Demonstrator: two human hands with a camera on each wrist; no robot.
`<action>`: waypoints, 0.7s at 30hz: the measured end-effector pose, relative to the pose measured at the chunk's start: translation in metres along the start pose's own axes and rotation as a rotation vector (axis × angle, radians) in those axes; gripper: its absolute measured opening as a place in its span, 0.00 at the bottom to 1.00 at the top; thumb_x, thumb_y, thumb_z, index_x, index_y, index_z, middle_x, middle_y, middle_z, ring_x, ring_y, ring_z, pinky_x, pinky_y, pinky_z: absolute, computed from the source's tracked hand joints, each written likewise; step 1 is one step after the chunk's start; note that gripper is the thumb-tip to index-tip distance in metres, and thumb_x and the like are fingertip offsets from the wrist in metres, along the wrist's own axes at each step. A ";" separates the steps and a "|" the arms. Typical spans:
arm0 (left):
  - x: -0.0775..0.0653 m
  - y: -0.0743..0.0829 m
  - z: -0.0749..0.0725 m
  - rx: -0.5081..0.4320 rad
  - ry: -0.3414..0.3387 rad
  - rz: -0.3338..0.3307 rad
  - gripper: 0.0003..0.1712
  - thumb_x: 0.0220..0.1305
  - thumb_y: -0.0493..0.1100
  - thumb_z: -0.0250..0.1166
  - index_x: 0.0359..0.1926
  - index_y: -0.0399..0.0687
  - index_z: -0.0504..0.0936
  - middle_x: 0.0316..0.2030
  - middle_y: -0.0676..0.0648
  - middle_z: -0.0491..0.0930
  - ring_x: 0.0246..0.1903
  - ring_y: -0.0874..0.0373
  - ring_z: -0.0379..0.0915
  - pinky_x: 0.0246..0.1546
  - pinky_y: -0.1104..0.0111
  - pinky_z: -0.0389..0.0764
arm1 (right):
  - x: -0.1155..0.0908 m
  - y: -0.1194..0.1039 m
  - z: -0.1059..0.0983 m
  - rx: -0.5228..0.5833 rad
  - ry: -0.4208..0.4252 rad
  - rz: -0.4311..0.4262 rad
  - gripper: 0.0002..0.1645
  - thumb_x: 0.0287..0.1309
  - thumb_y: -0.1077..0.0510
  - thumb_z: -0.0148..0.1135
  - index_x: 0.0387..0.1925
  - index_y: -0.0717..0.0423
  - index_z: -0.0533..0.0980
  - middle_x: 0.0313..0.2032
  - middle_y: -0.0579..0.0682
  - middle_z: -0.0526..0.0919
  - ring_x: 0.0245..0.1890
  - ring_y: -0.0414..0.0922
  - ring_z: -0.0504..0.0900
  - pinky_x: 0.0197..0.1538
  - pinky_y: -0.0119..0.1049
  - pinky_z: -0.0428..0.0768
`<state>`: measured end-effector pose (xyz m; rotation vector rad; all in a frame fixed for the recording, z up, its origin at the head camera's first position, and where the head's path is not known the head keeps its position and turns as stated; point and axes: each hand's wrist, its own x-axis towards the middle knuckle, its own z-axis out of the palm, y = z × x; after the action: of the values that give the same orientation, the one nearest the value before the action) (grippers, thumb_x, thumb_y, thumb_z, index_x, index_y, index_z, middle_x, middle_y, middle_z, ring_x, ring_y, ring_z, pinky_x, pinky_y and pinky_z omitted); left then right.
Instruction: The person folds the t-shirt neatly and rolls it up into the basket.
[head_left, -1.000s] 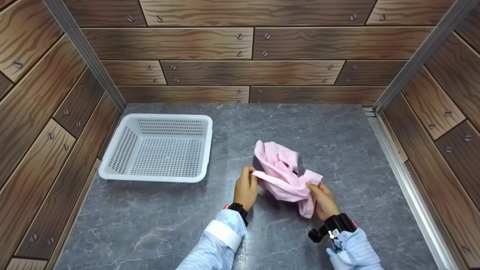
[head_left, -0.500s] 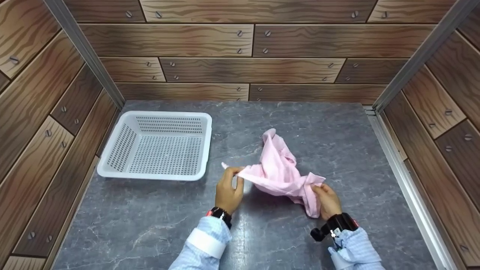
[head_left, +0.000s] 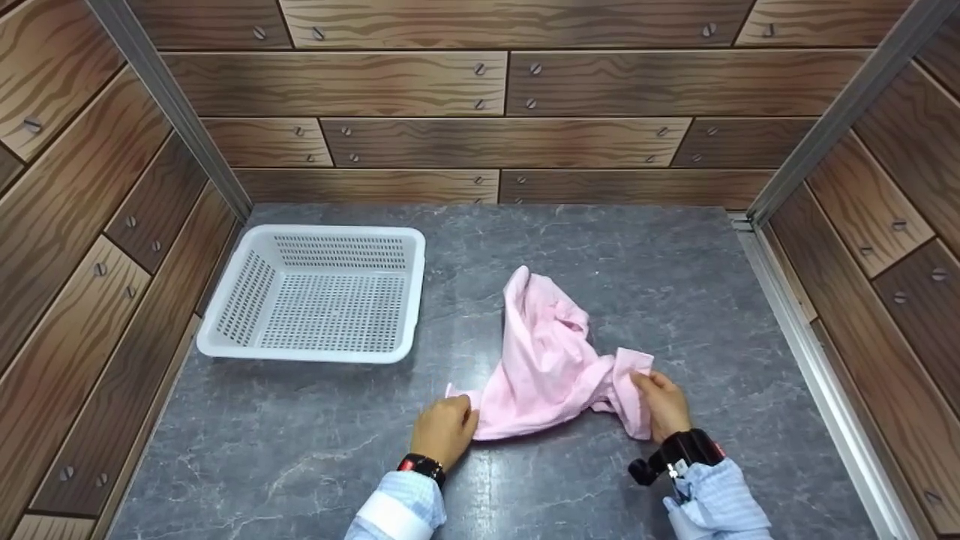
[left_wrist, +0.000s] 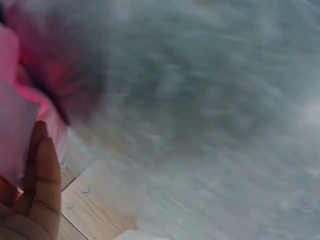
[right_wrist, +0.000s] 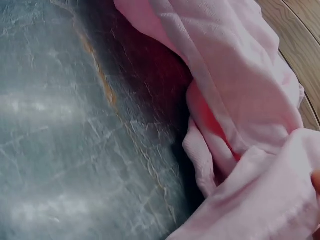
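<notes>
A crumpled pink cloth (head_left: pixel 544 360) is stretched between the two hands on the grey marbled tabletop, its far end reaching toward the back wall. The left hand (head_left: pixel 442 431) pinches its near left corner low over the table. In the left wrist view, that hand's fingers (left_wrist: pixel 46 182) lie against the pink fabric (left_wrist: pixel 12 120). At the other side, the right hand (head_left: pixel 665 405) pinches a bunched, hanging end between thumb and fingers. Close up in the right wrist view, folds of the cloth (right_wrist: pixel 235 85) and a seam line show, with most of that hand out of frame.
A white perforated plastic basket (head_left: pixel 416 300) stands at the back left, with nothing in it. Wood-patterned walls (head_left: pixel 412 82) close off the back and both sides, and a metal rail (head_left: pixel 810 382) runs along the right edge of the tabletop (head_left: pixel 300 450).
The left hand has moved left and then toward the body, drawing its corner of the pink cloth out and spreading it. The right hand keeps its pinch and has shifted slightly right.
</notes>
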<state>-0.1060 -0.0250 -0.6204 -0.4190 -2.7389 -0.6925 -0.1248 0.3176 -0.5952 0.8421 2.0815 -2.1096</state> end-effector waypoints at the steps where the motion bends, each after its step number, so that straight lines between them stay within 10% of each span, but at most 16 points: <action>1: -0.002 -0.001 0.002 0.025 -0.003 0.006 0.16 0.53 0.43 0.70 0.19 0.50 0.71 0.18 0.50 0.76 0.19 0.51 0.74 0.20 0.61 0.72 | -0.001 -0.001 -0.002 -0.022 0.017 -0.007 0.08 0.66 0.56 0.57 0.29 0.46 0.78 0.25 0.39 0.73 0.27 0.34 0.73 0.33 0.27 0.74; 9: -0.014 -0.005 0.012 0.158 0.018 0.032 0.12 0.49 0.45 0.73 0.34 0.48 0.81 0.27 0.45 0.79 0.27 0.48 0.75 0.28 0.57 0.78 | -0.007 -0.015 -0.025 -0.147 0.190 -0.127 0.07 0.66 0.53 0.57 0.32 0.46 0.79 0.21 0.33 0.75 0.25 0.34 0.72 0.30 0.28 0.72; 21: -0.016 0.000 0.011 0.197 0.002 0.000 0.18 0.49 0.45 0.73 0.44 0.49 0.87 0.31 0.43 0.80 0.31 0.47 0.75 0.32 0.56 0.80 | -0.018 -0.029 -0.085 -0.033 0.324 -0.085 0.12 0.65 0.52 0.58 0.25 0.36 0.77 0.20 0.31 0.78 0.23 0.30 0.75 0.31 0.24 0.75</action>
<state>-0.0940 -0.0229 -0.6355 -0.3726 -2.7709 -0.4171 -0.0933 0.3943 -0.5559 1.1805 2.3346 -2.0899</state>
